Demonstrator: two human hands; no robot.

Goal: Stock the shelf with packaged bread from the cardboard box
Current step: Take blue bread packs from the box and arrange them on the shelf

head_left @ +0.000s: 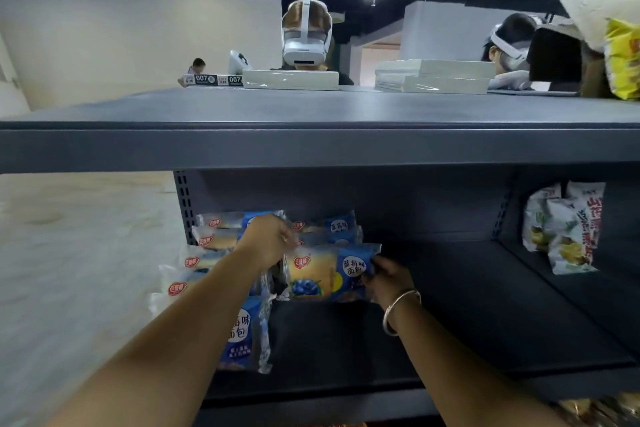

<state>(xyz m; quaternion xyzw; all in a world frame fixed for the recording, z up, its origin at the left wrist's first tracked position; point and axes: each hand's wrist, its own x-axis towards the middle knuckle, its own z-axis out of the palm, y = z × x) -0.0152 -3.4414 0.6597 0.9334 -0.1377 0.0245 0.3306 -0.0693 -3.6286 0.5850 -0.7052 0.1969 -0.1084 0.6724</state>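
A blue and yellow blueberry bread packet (325, 274) stands on the dark grey lower shelf (467, 322). My right hand (388, 279) pinches its right end. My left hand (268, 239) holds its upper left corner, fingers curled over the wrapper. To the left, several matching bread packets (214, 243) are stacked in a row against the shelf's left upright. Two more packets (332, 225) stand behind the held one. The cardboard box is out of view.
White and yellow snack bags (564, 229) stand in the neighbouring bay at right. The top shelf (311, 107) carries flat white boxes (291, 79) and a yellow packet (623, 59) at far right. Two people wearing headsets stand beyond the shelf.
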